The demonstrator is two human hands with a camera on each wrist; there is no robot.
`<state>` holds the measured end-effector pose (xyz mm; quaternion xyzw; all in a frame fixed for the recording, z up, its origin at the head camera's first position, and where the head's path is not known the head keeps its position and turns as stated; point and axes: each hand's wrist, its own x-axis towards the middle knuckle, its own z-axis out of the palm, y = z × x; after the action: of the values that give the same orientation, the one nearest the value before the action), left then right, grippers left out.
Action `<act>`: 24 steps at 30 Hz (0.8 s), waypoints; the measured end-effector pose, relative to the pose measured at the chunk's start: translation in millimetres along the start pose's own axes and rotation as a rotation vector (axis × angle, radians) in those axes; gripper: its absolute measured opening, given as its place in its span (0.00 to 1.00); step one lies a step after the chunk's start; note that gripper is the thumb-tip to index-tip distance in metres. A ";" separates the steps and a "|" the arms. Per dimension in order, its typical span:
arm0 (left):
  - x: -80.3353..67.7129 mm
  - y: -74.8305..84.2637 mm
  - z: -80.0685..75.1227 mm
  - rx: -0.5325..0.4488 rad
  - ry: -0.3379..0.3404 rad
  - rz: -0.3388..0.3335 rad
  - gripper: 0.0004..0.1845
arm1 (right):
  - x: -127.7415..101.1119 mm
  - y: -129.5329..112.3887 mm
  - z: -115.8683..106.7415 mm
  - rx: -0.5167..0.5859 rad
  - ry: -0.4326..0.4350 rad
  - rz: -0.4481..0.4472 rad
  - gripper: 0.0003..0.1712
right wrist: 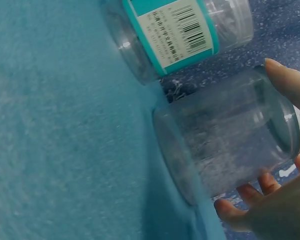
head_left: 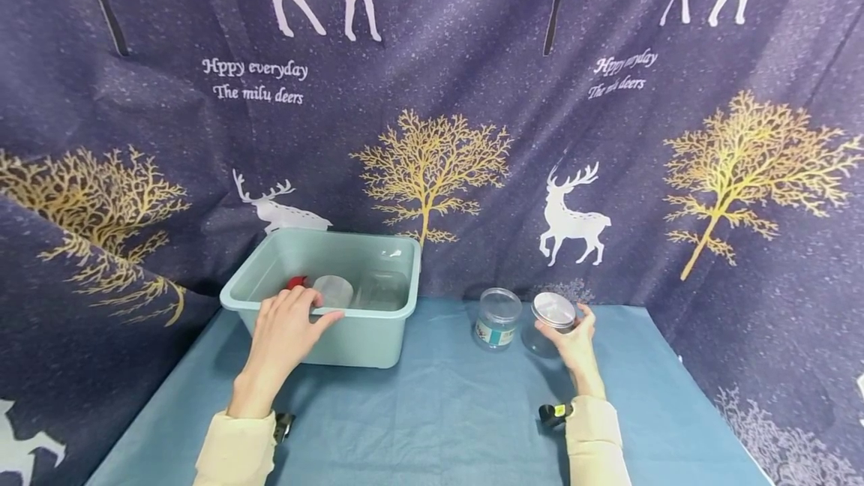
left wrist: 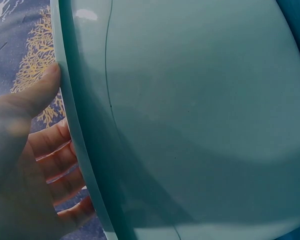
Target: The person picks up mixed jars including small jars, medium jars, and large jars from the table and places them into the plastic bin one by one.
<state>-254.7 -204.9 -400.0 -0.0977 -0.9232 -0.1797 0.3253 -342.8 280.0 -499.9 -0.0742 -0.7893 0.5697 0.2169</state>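
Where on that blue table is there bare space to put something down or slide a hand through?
The widest bare stretch of the table lies in front, between the two sleeves. A narrower gap runs between the green tub and the labelled jar. It is crowded at the back right, where the right hand grips the lidded jar beside the labelled one, and where the left hand holds the tub's rim.

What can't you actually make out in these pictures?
- Head view: the red thing in the bin is mostly hidden by the left hand.
- Left wrist view: the bin wall fills the frame and hides its contents.
- Right wrist view: the right hand grips a clear jar, lid cut off; the labelled jar print is too small.
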 end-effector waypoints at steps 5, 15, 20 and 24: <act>-0.4 0.1 0.3 0.004 0.010 0.006 0.21 | -0.3 5.2 1.3 -0.018 -0.026 0.044 0.59; -0.7 -0.2 1.1 0.007 0.013 0.008 0.21 | -1.1 12.6 5.7 -0.069 -0.022 0.062 0.61; -0.8 -0.2 0.5 0.003 0.006 0.002 0.21 | -1.1 13.0 6.4 -0.070 -0.018 0.064 0.61; -0.9 0.2 0.3 0.004 0.001 -0.002 0.21 | -0.2 13.1 6.7 -0.077 -0.016 0.061 0.60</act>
<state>-254.2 -204.7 -400.8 -0.0961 -0.9235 -0.1785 0.3257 -347.2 278.5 -513.9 -0.1020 -0.8096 0.5459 0.1899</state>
